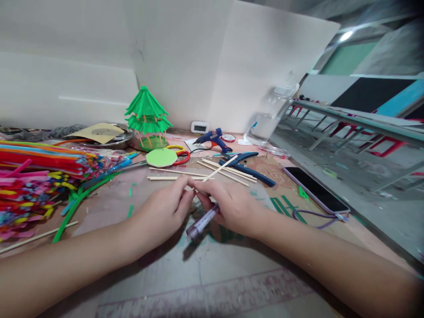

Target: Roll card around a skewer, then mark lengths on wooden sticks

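My left hand (170,205) is closed, thumb and fingertips pinched at the lower end of a thin wooden stick (221,168). Beside it, touching at the fingertips, my right hand (233,205) is also closed on this stick, which slants up and away to the right. A slim pale-purple, pen-like tool (202,222) is gripped in the right hand too, its blunt end pointing down toward me; the other end is hidden by the fingers. Just beyond the hands, several more wooden sticks (228,170) lie on the table.
Behind stand a green pagoda-like model (147,117), a light green octagon (161,157), scissors (183,157), a blue glue gun (212,139) and dark blue pliers (251,170). Pipe cleaners (39,176) are heaped left. A phone (314,189) and a clear jug (265,126) are right.
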Action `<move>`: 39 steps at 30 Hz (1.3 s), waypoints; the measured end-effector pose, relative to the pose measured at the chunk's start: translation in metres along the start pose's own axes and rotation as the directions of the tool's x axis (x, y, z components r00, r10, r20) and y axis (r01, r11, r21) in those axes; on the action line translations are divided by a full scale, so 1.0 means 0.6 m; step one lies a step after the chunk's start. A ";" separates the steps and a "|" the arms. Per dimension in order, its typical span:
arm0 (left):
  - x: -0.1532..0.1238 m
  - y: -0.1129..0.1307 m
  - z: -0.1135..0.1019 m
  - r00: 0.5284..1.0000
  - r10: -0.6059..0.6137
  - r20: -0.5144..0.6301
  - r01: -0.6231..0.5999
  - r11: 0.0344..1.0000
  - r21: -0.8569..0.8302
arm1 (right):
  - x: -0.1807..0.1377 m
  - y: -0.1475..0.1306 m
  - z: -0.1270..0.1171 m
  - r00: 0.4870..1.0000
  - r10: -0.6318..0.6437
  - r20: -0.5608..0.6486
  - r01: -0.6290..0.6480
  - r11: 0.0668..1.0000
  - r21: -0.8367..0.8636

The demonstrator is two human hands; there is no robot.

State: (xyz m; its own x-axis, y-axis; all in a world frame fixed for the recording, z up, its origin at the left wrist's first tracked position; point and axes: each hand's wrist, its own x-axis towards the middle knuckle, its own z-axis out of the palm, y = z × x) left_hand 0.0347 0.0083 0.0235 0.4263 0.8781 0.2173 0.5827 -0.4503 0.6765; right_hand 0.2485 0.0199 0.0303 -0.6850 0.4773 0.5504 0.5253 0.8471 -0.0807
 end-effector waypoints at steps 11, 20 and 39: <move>0.004 0.002 -0.002 1.000 -0.017 0.009 0.017 0.999 0.034 | 0.000 -0.002 0.003 0.995 0.099 0.030 -0.101 0.993 0.056; 0.001 -0.005 0.001 0.999 -0.036 0.034 0.034 0.998 0.053 | 0.001 -0.003 0.010 0.976 0.219 0.015 -0.220 0.973 0.076; -0.003 0.004 0.008 0.996 -0.056 0.070 0.064 0.991 -0.119 | -0.012 0.010 0.012 0.966 0.236 0.111 -0.233 0.972 -0.040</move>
State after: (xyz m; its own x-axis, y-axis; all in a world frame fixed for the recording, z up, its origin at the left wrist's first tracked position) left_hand 0.0386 0.0050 0.0214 0.4399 0.8887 0.1295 0.5222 -0.3704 0.7682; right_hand 0.2530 0.0234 0.0198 -0.5935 0.6863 0.4204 0.6901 0.7027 -0.1731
